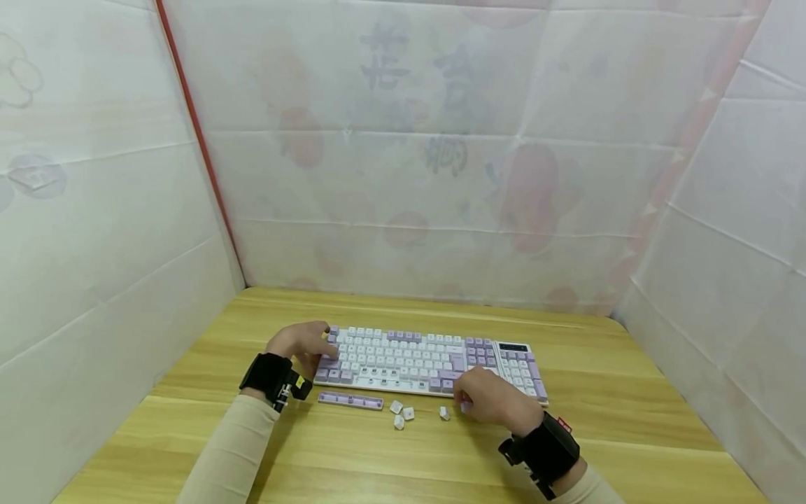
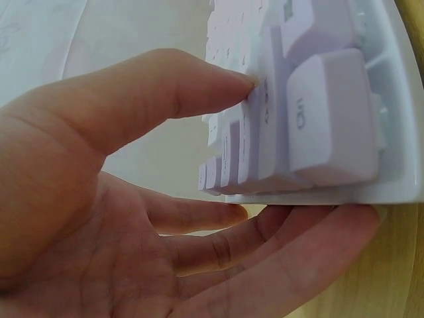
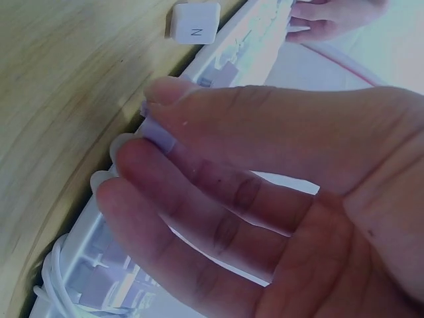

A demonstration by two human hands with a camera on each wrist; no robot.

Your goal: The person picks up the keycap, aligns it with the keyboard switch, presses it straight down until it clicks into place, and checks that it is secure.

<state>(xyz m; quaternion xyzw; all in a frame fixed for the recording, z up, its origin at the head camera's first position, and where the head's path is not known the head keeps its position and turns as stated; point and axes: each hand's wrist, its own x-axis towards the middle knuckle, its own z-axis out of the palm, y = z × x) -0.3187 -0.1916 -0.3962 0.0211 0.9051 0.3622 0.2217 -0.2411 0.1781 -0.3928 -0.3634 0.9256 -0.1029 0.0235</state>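
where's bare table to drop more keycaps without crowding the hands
Free: the table near the front edge between both forearms, and the strip behind the keyboard. Crowded: just before the keyboard, with the spacebar, loose keycaps and right hand.

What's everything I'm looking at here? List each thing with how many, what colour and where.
white and lilac mechanical keyboard: one, mid-table, with some keys missing along its front rows
long lilac spacebar keycap: one, loose on the table in front of the keyboard's left half
small white loose keycaps: four, on the table in front of the keyboard
small lilac keycap: one, pinched in the right fingertips
light wooden table: one, under everything
white sheet walls: around three sides
black wrist straps: two, one per wrist
left hand: grips the keyboard's left end
right hand: at the keyboard's front edge
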